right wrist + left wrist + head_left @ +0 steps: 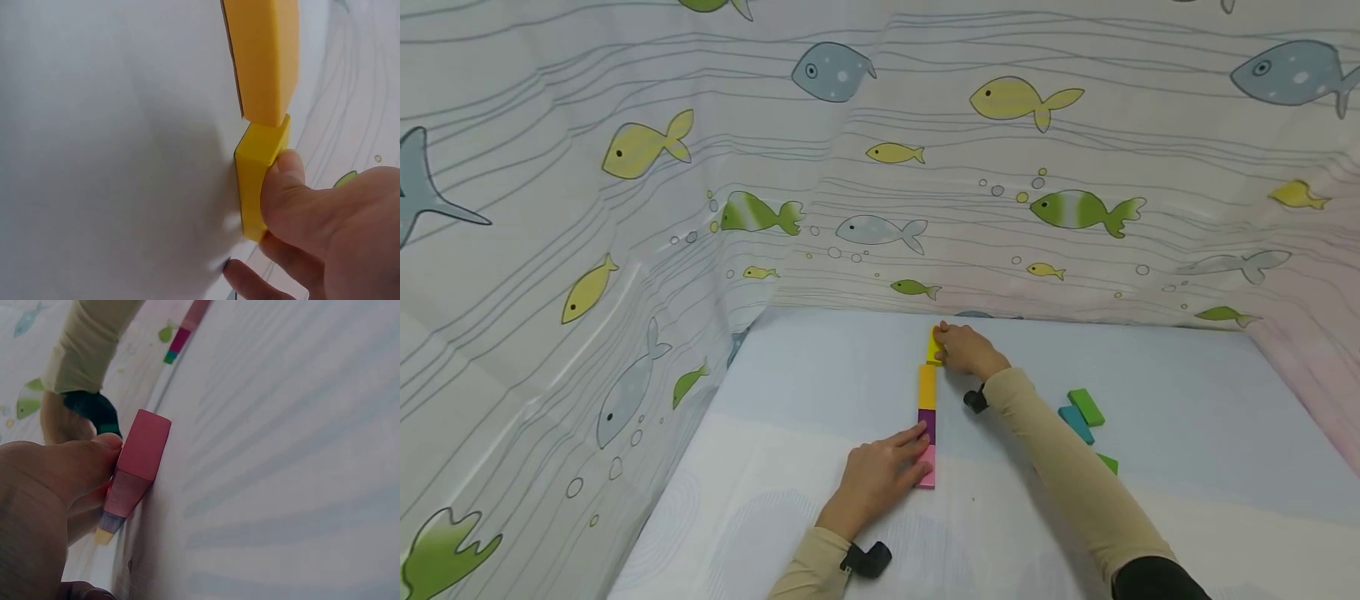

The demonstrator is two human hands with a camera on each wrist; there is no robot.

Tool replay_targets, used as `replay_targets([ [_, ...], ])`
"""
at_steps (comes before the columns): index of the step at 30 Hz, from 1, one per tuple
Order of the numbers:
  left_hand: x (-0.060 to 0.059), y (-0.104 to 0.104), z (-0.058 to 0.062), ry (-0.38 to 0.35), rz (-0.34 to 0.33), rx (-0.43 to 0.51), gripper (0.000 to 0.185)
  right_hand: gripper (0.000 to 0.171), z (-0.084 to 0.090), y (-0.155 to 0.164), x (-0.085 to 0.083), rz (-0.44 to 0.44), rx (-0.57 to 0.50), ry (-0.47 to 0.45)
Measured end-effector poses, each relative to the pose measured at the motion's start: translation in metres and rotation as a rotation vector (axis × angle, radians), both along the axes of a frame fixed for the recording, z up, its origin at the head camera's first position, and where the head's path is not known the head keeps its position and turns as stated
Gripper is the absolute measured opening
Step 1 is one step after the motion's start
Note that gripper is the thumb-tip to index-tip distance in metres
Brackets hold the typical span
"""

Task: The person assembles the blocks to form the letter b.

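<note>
A line of blocks runs away from me: a pink block (928, 477), a purple block (929, 417) and an orange-yellow block (927, 386). At the far end lies a yellow block (251, 187), slightly offset to the right, its near end right at the orange-yellow one. My right hand (972, 350) pinches this yellow block between thumb and fingers. My left hand (876, 479) comes in from the left, its extended fingers resting on the purple and pink blocks. The left wrist view shows the thumb against the pink block.
To the right, beside my right forearm, lie a green block (1086, 407), a teal block (1077, 424) and another green block (1108, 462), partly covered by the sleeve. A fish-patterned curtain (955, 183) hangs behind the white table (1187, 400) and along its left side.
</note>
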State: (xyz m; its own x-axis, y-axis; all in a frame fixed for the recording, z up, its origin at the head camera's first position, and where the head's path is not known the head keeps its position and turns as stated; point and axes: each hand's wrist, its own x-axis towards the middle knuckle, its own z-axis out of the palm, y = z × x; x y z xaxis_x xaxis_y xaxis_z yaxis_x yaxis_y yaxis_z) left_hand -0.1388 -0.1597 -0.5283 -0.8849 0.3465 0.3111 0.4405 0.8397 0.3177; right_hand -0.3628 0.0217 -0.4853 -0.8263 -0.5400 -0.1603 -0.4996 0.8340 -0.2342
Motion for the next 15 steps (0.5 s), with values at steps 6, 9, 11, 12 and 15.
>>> replay_targets([
  [6, 0.0016, -0.0002, 0.0002, -0.011, 0.003, -0.005, 0.041, 0.060, -0.0048, -0.0001, -0.0070, 0.033, -0.039, -0.041],
  [9, 0.0023, -0.0005, -0.0002, -0.017, -0.003, 0.003, 0.041, 0.062, -0.0062, -0.0006, -0.0087, 0.041, -0.052, -0.066],
  [11, 0.0023, -0.0006, -0.0005, -0.020, -0.007, 0.009, 0.042, 0.063, -0.0055, -0.0006, -0.0085, 0.041, -0.062, -0.081],
  [12, 0.0021, -0.0008, -0.0007, -0.018, -0.007, 0.008, 0.042, 0.063, -0.0046, -0.0007, -0.0079, 0.044, -0.065, -0.086],
  [15, 0.0004, -0.0011, -0.0006, -0.008, -0.009, 0.006, 0.042, 0.062, -0.0001, -0.0013, -0.0056, 0.064, -0.067, -0.079],
])
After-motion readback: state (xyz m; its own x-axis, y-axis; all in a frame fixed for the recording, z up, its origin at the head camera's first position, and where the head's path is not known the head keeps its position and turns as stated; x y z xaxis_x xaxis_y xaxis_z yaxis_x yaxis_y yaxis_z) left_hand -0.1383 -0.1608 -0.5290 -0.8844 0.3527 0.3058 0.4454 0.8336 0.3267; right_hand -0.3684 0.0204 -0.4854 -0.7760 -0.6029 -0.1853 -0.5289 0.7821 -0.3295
